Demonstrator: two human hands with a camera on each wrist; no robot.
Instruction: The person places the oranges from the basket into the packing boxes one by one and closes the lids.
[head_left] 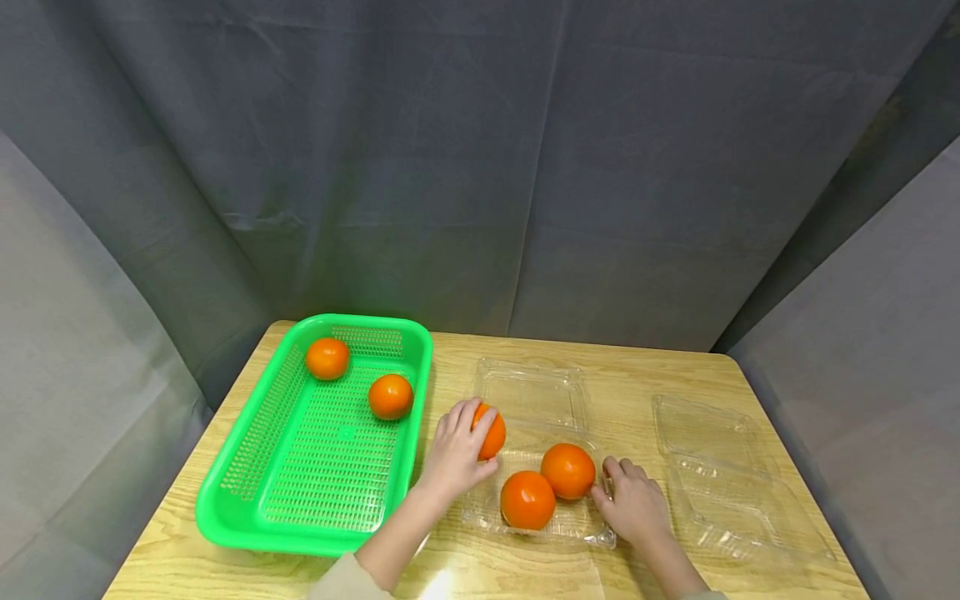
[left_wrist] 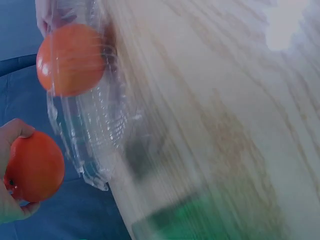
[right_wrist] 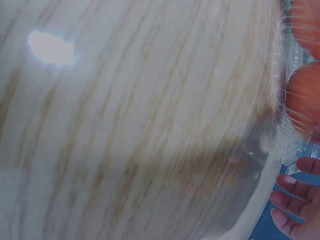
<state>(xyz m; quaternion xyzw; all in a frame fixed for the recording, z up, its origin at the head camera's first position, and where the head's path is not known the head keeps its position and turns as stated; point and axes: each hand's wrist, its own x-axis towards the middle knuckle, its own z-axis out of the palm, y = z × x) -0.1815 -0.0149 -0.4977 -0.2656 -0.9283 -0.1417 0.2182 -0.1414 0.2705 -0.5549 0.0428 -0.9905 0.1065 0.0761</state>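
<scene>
The left hand [head_left: 453,454] has its fingers curled round 1 orange [head_left: 491,432], above the clear tray's [head_left: 525,508] 10 o'clock corner. The right hand [head_left: 633,500], fingers relaxed, touches the tray's 3 o'clock edge, beside 2 more oranges [head_left: 567,471].

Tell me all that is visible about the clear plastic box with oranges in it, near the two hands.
The clear plastic box is a thin, transparent hinged clamshell lying open on the wooden table, just right of the green basket. Its lid part lies flat behind the tray part. Two oranges sit in the tray, side by side. The right hand rests at its right edge. The left hand holds a third orange over its left rim.
</scene>
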